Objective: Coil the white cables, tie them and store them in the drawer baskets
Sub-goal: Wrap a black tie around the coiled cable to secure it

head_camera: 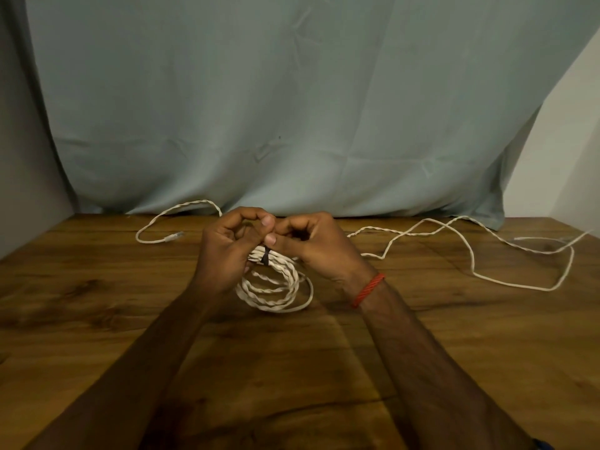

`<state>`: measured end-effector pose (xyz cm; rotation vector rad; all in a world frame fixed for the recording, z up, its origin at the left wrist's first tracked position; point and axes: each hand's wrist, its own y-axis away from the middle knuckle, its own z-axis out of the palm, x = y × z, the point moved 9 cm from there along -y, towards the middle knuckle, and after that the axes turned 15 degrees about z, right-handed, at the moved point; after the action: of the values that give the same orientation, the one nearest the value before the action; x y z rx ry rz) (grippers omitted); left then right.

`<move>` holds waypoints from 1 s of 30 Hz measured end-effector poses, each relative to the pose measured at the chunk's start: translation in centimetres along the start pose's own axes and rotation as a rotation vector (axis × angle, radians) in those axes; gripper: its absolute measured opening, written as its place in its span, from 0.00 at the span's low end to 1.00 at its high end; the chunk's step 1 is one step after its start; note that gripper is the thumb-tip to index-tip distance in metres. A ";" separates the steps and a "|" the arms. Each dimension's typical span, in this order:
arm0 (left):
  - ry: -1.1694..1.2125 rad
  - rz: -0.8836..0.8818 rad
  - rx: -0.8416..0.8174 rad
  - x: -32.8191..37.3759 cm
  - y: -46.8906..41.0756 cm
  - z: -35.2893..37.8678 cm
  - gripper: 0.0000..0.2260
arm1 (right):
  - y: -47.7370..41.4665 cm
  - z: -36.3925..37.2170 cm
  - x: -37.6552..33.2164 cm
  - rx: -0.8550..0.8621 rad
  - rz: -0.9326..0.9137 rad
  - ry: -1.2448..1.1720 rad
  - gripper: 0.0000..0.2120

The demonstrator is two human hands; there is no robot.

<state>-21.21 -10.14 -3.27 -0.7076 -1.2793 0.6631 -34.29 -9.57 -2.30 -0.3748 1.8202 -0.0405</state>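
Together pinching black tie [265,256] round coiled white cable [276,292], with left hand [227,254] and right hand [313,251] curled. Elsewhere strewn across wooden table [97,303], loose cable [513,282].

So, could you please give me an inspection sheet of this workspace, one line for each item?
Surface: wooden table, dark grain.
Job's things: coiled cable with a black tie round it; drawer baskets not seen.
Clutter: nothing seen.
Hands: left hand grips the coiled cable; right hand, with a red wristband, pinches the black tie.
Cables: loose cable sprawls at right; plug end lies at left.
Surroundings: grey-green cloth behind the table; pale wall at right.
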 end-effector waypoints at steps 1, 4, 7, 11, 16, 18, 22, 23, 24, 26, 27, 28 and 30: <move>0.000 -0.004 -0.005 0.0 0.0 0.1 0.02 | 0.0 -0.1 0.0 0.014 0.007 -0.005 0.06; -0.031 -0.040 0.001 -0.3 0.2 0.1 0.03 | 0.0 -0.4 0.1 0.063 0.046 0.001 0.04; -0.008 -0.089 0.008 -0.7 0.5 0.2 0.08 | 0.1 -1.0 -0.1 0.161 0.054 0.045 0.03; -0.057 -0.152 -0.052 -1.3 0.9 0.8 0.19 | 0.4 -3.0 -0.6 0.356 0.021 0.010 0.07; -0.048 -0.135 -0.100 -1.4 1.0 2.0 0.23 | 0.4 -5.3 -0.2 0.509 0.073 -0.031 0.11; 0.009 -0.148 -0.125 -1.6 1.2 2.7 0.21 | 0.3 -5.9 0.6 0.524 0.131 -0.073 0.09; 0.064 -0.174 -0.174 -1.9 1.9 3.1 0.15 | -0.2 -5.1 3.0 0.433 0.296 -0.239 0.06; 0.046 -0.176 -0.176 -2.1 2.1 2.7 0.14 | -0.4 -4.4 3.6 0.377 0.344 -0.271 0.06; 0.026 -0.183 -0.171 -2.2 2.2 2.3 0.15 | -0.6 -3.7 4.1 0.319 0.388 -0.270 0.03; 0.012 -0.204 -0.133 -2.5 2.5 1.5 0.19 | -0.7 -2.4 4.7 0.243 0.438 -0.244 0.05; 0.020 -0.213 -0.111 -2.5 2.5 1.2 0.20 | -0.8 -2.0 5.0 0.222 0.444 -0.251 0.09; 0.036 -0.220 -0.087 -2.6 2.5 1.0 0.21 | -0.8 -1.5 5.1 0.200 0.437 -0.272 0.11; 0.068 -0.232 -0.039 -2.7 2.3 0.8 0.20 | -0.8 -0.8 5.3 0.165 0.423 -0.313 0.14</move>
<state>-22.61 -10.75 -6.59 -0.5970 -1.2906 0.4225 -36.07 -11.90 -6.84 0.1201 1.5400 0.1531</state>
